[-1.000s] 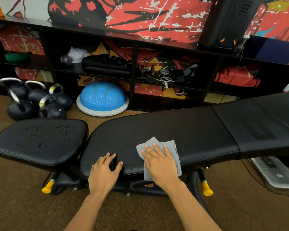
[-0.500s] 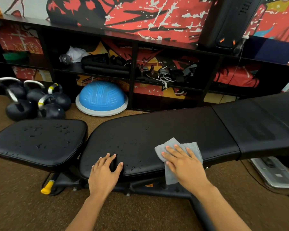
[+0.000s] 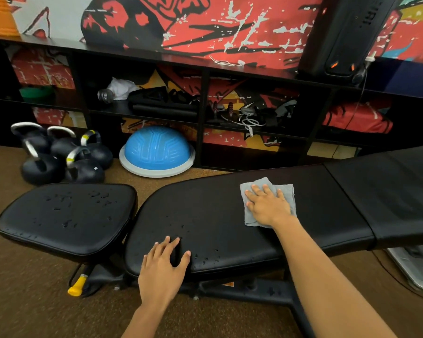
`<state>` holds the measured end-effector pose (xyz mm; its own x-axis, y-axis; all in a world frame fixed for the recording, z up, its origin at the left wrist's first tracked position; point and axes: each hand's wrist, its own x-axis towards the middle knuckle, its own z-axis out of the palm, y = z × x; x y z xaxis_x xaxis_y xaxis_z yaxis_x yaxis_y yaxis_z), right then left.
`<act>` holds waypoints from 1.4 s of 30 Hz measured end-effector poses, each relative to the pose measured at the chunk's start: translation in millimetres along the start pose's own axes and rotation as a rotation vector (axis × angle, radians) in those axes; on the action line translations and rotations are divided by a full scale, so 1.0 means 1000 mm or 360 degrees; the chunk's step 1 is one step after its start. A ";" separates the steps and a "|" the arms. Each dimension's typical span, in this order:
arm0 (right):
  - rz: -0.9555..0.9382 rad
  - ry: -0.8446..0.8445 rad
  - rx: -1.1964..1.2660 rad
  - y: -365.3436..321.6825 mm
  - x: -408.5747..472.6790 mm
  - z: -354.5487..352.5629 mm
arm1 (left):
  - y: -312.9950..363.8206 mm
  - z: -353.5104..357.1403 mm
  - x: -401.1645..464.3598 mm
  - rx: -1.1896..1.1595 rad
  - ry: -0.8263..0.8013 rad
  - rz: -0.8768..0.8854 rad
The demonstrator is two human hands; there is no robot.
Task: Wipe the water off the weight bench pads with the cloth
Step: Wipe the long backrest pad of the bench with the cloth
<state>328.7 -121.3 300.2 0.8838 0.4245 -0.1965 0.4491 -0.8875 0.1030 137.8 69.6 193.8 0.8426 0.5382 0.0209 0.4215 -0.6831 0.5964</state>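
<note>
On the far left of the brown carpet [image 3: 22, 301] I see a cluster of black kettlebells [image 3: 61, 154]. Just right of them a blue balance dome [image 3: 156, 151] sits against a low black shelf unit [image 3: 200, 123] holding straps, a jump rope and a grey dumbbell [image 3: 105, 95]. A red mural [image 3: 205, 23] covers the wall behind, and a black speaker [image 3: 344, 37] stands on the shelf's top at right.

Home gym corner with a painted wall and low black shelving

A red, black and white mural [image 3: 205, 25] covers the wall behind a long black open shelf unit [image 3: 203, 113] holding dark bags, straps and cords; brown carpet [image 3: 29, 301] covers the floor, where black kettlebells [image 3: 59, 154] cluster at the left beside a blue balance dome [image 3: 156, 151], and a tall black speaker [image 3: 347, 35] stands on the shelf top at the right
</note>
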 end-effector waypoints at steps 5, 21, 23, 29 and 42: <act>-0.0025 -0.0006 -0.0005 -0.025 0.027 0.003 | -0.002 0.004 0.002 0.0020 0.0001 -0.0014; -0.0272 0.0016 0.0094 -0.080 0.016 0.022 | 0.066 -0.013 0.039 -0.0374 0.0087 0.0257; -0.0303 0.0016 0.0105 -0.078 0.005 0.021 | 0.084 -0.011 0.044 -0.0555 0.0009 0.0317; -0.0345 0.0109 0.0186 -0.052 -0.035 0.018 | 0.130 0.009 0.044 -0.0874 -0.0240 0.0432; -0.0088 0.0391 0.0406 0.013 -0.051 0.007 | 0.187 0.041 0.049 -0.0890 -0.0595 0.0548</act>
<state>289.0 -155.5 305.1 0.8781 0.4760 0.0484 0.4775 -0.8650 -0.1544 272.1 -51.9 273.1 0.9955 0.0681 0.0655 -0.0352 -0.3762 0.9259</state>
